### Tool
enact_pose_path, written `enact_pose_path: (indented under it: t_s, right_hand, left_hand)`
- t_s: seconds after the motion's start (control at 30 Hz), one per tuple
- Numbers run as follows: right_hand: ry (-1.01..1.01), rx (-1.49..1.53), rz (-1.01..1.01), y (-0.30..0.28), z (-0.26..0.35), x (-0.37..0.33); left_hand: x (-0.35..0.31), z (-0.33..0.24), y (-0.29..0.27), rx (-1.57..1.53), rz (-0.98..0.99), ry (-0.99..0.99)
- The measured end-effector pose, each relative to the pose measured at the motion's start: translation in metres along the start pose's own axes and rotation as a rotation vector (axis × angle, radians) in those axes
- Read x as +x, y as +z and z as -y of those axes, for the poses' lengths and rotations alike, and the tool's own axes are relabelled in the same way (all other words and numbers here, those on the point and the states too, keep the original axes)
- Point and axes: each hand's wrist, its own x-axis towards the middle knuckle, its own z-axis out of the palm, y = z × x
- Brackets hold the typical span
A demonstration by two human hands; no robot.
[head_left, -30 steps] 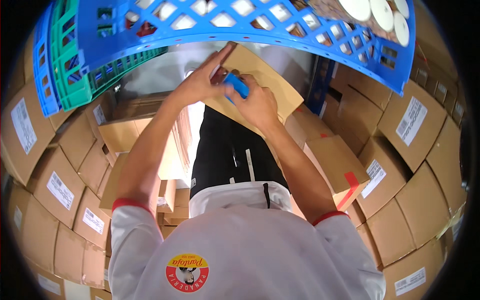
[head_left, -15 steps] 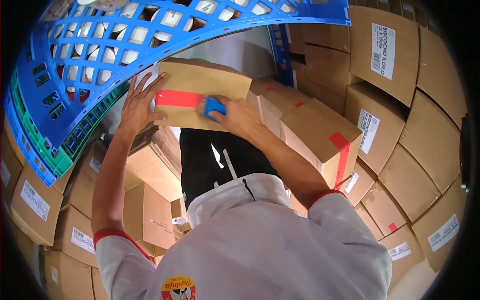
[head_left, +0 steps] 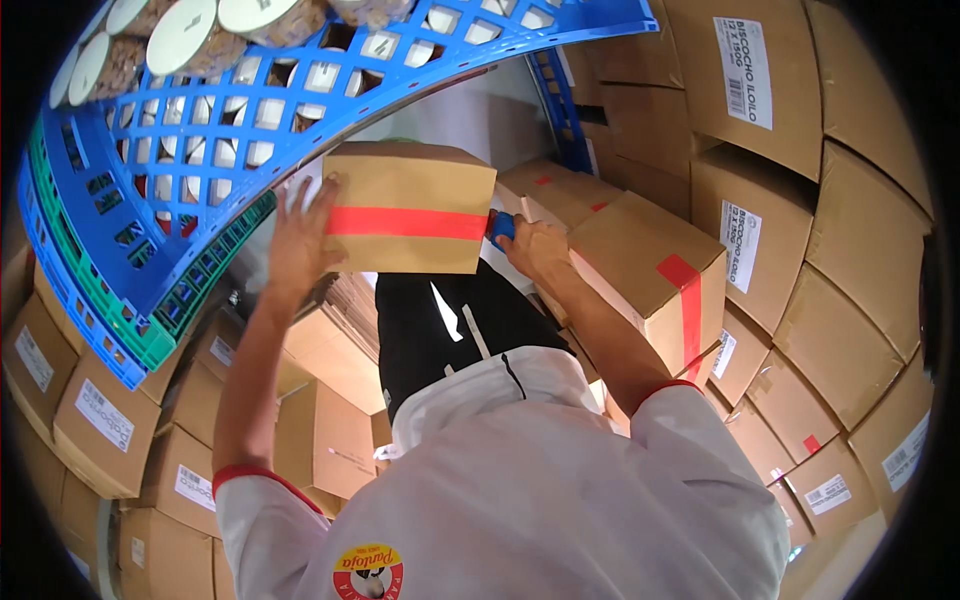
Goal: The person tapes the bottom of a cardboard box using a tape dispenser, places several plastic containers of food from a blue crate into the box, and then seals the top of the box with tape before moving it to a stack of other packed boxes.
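The brown box (head_left: 408,184) carries a straight strip of red tape (head_left: 408,222) across its face, with the blue dispenser (head_left: 503,230) positioned at the right edge.

We see a plain brown carton (head_left: 405,175) crossed by one bright red band of tape (head_left: 410,223), and beside it a vivid blue dispenser (head_left: 504,230). Above, we find a blue crate (head_left: 610,20) in a diamond lattice, white round lids (head_left: 183,35) within it, and a green crate (head_left: 150,345) below. Our shirt (head_left: 540,480) is greyish white with red cuffs (head_left: 245,470) (its round badge (head_left: 370,575) mixes yellow, red and white), and our trousers (head_left: 410,325) are black with pale streaks. White labels (head_left: 743,72) with black print dot brown boxes (head_left: 850,240).
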Motion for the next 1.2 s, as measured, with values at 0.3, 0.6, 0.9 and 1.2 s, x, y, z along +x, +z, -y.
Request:
enact_pose_path:
  t_s: [0.3, 0.6, 0.9, 1.2]
  right_hand:
    - [0.022, 0.051, 0.006, 0.008, 0.011, -0.004]
    - [0.163, 0.236, 0.052, 0.094, -0.003, -0.004]
    - [0.238, 1.146, -0.168, 0.14, 0.015, -0.035]
    - [0.037, 1.687, -0.632, 0.149, 0.089, 0.014]
  left_hand:
    - [0.038, -0.172, 0.077, 0.189, -0.092, 0.651]
    - [0.103, -0.219, 0.071, 0.754, 0.531, 0.675]
    - [0.078, -0.184, 0.072, -0.15, -0.18, 0.382]
    - [0.014, 0.001, 0.057, -0.987, -0.258, -0.587]
